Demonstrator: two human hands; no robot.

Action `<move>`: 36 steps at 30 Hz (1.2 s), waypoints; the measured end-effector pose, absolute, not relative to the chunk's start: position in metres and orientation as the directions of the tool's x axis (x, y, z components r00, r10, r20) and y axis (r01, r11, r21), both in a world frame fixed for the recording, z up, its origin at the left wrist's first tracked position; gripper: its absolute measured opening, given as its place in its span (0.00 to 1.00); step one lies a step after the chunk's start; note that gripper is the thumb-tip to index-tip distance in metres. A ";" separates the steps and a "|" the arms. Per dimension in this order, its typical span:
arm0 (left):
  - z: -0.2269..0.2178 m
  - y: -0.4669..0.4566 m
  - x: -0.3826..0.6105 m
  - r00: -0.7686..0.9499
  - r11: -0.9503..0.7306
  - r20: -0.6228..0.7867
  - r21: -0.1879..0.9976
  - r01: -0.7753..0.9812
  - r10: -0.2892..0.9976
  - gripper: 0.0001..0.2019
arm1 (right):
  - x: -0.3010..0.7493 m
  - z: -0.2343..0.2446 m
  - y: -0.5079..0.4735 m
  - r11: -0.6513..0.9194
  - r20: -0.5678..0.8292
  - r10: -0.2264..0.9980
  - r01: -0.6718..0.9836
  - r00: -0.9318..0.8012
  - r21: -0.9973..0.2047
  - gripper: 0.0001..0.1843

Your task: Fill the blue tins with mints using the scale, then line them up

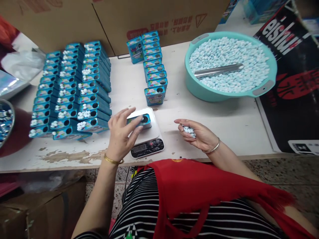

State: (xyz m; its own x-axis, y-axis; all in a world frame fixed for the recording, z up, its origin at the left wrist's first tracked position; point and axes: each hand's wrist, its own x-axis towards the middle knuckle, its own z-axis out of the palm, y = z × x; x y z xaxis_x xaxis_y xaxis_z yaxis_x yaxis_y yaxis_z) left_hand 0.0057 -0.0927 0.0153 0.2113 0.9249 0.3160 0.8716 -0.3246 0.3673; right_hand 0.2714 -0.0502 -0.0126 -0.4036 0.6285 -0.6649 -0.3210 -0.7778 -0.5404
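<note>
The wide left hand (pixel 122 132) is over the box (pixel 148 122) on the scale (pixel 151 133) and could bump it over. At three o'clock from the box, the right hand (pixel 199 134) holds sweets (pixel 189 131) that might spill if its grip gets loose.

Turquoise basin (pixel 211 91), pale blue candies (pixel 231 53), bright blue boxes (pixel 72 92), red apron (pixel 189 189), black shirt (pixel 137 202) with white stripes

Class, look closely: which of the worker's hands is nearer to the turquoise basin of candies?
Right. The right hand, holding candies, is in front of the turquoise basin; the left hand is farther left, over a blue box on the digital scale.
</note>
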 end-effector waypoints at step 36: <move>0.032 0.218 -0.060 0.208 -0.251 0.244 0.160 0.954 0.947 0.15 | 0.260 -0.063 -0.059 -0.756 -0.702 0.640 -0.420 -0.314 -0.501 0.17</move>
